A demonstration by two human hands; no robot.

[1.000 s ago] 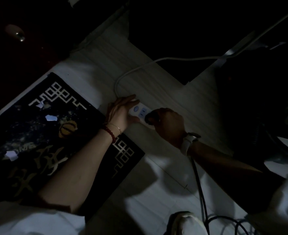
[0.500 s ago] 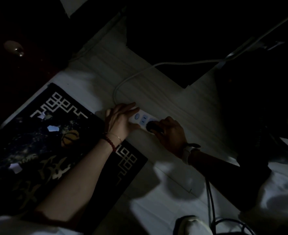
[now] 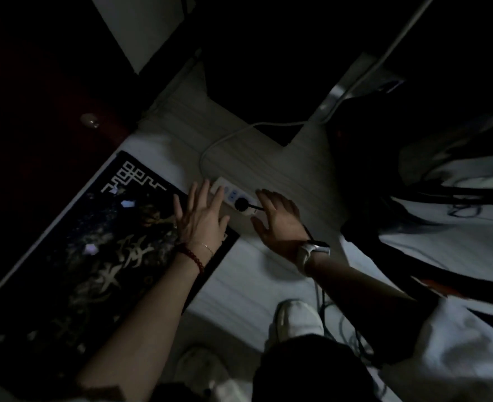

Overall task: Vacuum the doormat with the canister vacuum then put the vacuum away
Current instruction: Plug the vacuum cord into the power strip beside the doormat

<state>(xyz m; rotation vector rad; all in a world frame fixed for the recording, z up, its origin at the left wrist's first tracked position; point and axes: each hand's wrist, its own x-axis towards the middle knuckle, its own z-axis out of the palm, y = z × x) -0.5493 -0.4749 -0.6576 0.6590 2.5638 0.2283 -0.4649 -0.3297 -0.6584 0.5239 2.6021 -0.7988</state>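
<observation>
The room is dim. A dark doormat [image 3: 74, 242] with pale patterns lies on the floor at the left, with a few white paper scraps [image 3: 127, 203] on it. A white power strip [image 3: 230, 195] lies on the floor just beyond the mat's corner, and a black plug [image 3: 241, 203] sits in it. The black cord [image 3: 320, 297] runs back under my right arm. My left hand [image 3: 200, 219] hovers open over the strip's left end. My right hand [image 3: 280, 217] is open just right of the plug, touching nothing. The vacuum's body is a dark shape at the right [image 3: 384, 181].
The strip's white cable [image 3: 239, 132] curves away toward the top right. A dark red door [image 3: 36, 97] stands at the left. My white shoe [image 3: 296, 317] is on the pale floor below my hands, with loops of black cord beside it.
My right hand has let go of the plug, which now sits in the strip. My left hand has lifted off the strip. Both hands have opened and pulled back; the view has widened.
</observation>
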